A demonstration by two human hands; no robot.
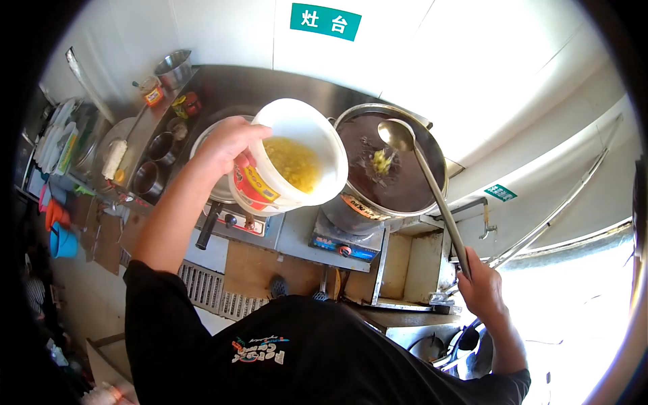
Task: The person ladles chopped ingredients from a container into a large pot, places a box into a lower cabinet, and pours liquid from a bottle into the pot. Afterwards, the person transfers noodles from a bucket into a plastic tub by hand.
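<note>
My left hand (pixel 233 143) is closed on the rim of a white plastic bucket (pixel 291 112) with a red and yellow label. The bucket is tilted, and yellow chopped pieces in liquid (pixel 290 162) lie in it. To its right stands a large metal pot (pixel 442 177) of dark brown liquid (pixel 408 182). A yellow-green clump (pixel 383 162) shows at the liquid's surface. My right hand (pixel 482 285) grips the long handle of a metal ladle (pixel 435 181). The ladle's bowl is over the pot, near the clump.
Under the pot is a blue-fronted gas burner (pixel 345 249). A pan with a black handle (pixel 208 228) sits behind the bucket. Metal containers (pixel 148 178) and a jar (pixel 152 92) stand at left. A sink (pixel 407 264) and a tap (pixel 487 226) are at right.
</note>
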